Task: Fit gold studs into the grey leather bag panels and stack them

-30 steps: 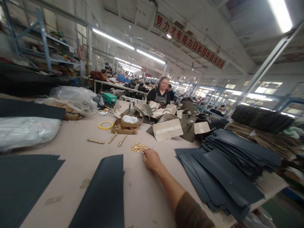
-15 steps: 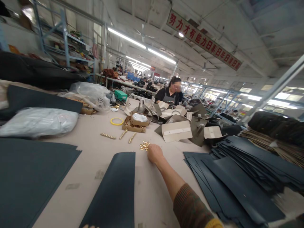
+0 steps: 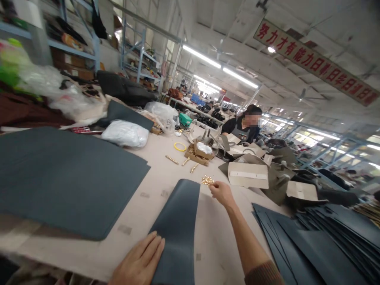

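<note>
A folded dark blue-green sheet point(image 3: 181, 225), perhaps leather, lies on the table with its rounded fold facing away from me. My left hand point(image 3: 138, 259) rests flat on its near left edge, fingers stretched out. Just beyond the sheet's far right corner is a small pile of shiny gold-coloured metal pieces point(image 3: 207, 180). My right hand point(image 3: 222, 193) is at the right edge of that pile with its fingers pinched together. Whatever is between those fingertips is hidden.
Several gold strips point(image 3: 194, 168) lie before an open cardboard box point(image 3: 197, 155) and a yellow tape ring point(image 3: 179, 147). Dark sheets are stacked left point(image 3: 68, 182) and right point(image 3: 320, 241). Beige bag parts point(image 3: 247, 174) pile up before a seated person point(image 3: 243, 126).
The view has swung left and down, bringing my left hand into sight on the folded sheet. My right hand stays beside the gold pieces, now a little apart from the pile's middle.
</note>
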Action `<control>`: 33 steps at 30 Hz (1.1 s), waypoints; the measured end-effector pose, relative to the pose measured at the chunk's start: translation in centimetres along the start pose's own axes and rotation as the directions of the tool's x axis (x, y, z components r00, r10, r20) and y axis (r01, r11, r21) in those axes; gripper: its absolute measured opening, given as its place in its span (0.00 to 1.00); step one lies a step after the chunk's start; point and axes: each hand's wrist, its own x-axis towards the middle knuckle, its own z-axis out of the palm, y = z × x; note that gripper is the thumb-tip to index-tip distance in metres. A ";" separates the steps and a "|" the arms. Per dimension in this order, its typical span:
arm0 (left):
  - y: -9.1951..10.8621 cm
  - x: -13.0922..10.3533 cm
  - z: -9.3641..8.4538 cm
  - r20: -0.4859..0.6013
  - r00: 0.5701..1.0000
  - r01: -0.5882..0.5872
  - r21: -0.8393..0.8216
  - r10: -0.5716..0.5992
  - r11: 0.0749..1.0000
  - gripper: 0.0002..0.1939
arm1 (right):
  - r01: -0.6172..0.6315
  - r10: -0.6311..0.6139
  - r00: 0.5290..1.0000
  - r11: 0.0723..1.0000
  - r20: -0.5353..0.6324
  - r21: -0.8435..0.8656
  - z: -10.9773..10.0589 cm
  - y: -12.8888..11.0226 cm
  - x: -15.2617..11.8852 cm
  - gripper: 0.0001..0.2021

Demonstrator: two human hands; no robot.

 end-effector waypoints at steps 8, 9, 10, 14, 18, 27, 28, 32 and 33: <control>1.5 1.1 -2.8 0.222 0.965 0.184 -0.205 -0.137 0.961 0.35 | 0.159 -0.374 0.875 0.822 0.307 0.547 4.8 -7.7 -10.0 0.08; 1.4 1.1 -2.9 0.224 0.966 0.182 -0.222 -0.131 0.958 0.34 | 0.187 -0.403 0.852 0.831 0.335 0.524 5.3 -8.3 -10.5 0.07; 1.4 1.2 -3.1 0.219 0.968 0.179 -0.239 -0.126 0.954 0.33 | 0.225 -0.428 0.832 0.843 0.354 0.489 5.7 -8.8 -10.9 0.07; 1.3 1.3 -3.5 0.185 0.973 0.191 -0.284 -0.142 0.940 0.31 | 0.342 -0.477 0.792 0.864 0.381 0.371 6.4 -10.1 -11.1 0.09; 1.3 1.2 -3.5 0.189 0.971 0.197 -0.291 -0.145 0.936 0.32 | 0.356 -0.460 0.796 0.882 0.394 0.309 6.4 -10.8 -11.0 0.10; 1.2 0.6 -2.4 -0.018 0.993 0.113 -0.168 -0.117 0.979 0.33 | 0.034 -0.188 0.792 0.963 0.581 0.266 6.9 -11.9 -10.0 0.04; 1.1 0.6 -2.2 -0.042 0.993 0.105 -0.153 -0.112 0.983 0.33 | -0.009 -0.155 0.778 0.966 0.609 0.257 6.9 -12.1 -9.8 0.03; 0.8 0.3 -1.3 -0.083 0.991 0.092 -0.125 -0.103 0.988 0.31 | -0.125 -0.054 0.719 0.971 0.693 0.205 6.6 -13.1 -9.0 0.03; 0.7 0.0 -1.0 -0.084 0.992 0.081 -0.126 -0.092 0.989 0.30 | -0.143 -0.032 0.693 0.973 0.720 0.180 6.4 -13.4 -8.8 0.05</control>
